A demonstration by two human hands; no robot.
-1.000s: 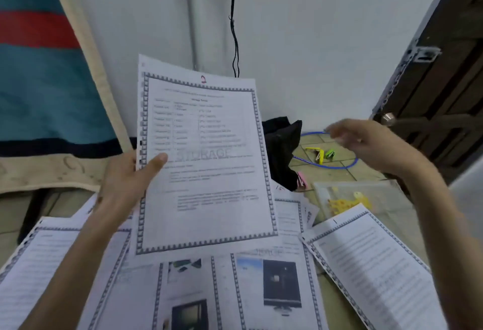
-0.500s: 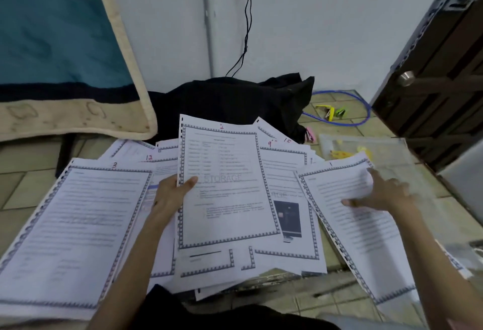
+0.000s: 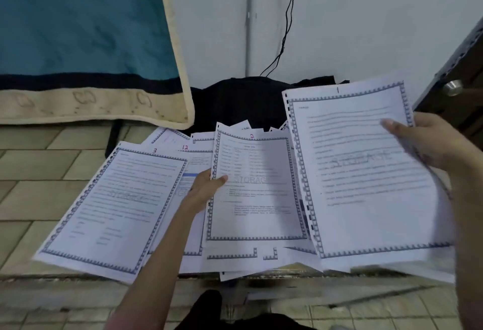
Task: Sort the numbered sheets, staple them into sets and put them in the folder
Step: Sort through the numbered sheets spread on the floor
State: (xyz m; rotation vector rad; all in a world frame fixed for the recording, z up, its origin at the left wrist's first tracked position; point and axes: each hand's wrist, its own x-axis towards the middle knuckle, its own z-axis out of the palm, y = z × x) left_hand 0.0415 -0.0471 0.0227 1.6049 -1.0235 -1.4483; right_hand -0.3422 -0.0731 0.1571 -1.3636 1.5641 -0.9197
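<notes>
From the head camera we see our left hand point(image 3: 206, 188) pinching the left edge of the sheet numbered 2 point(image 3: 257, 191), thumb laid across its face and the other fingers hidden behind the paper. Our right hand point(image 3: 428, 146) grips the right edge of the sheet numbered 1 point(image 3: 366, 172), thumb on the printed side and fingers curled behind, the page lifted and tilted towards us, just right of sheet 2 and overlapping its right margin.

Left of our left hand lies the sheet numbered 3 point(image 3: 112, 206) on the tiled floor point(image 3: 39, 172), and just beyond that hand's knuckles a sheet numbered 12 point(image 3: 194, 158) peeks out from under the others. More bordered sheets fan out beneath both held pages.

Beyond the hands a black cloth point(image 3: 235, 104) is heaped against the white wall point(image 3: 352, 15), with a striped blanket point(image 3: 78, 42) hanging far left of our left hand. A dark door point(image 3: 460, 81) stands above our right hand.
</notes>
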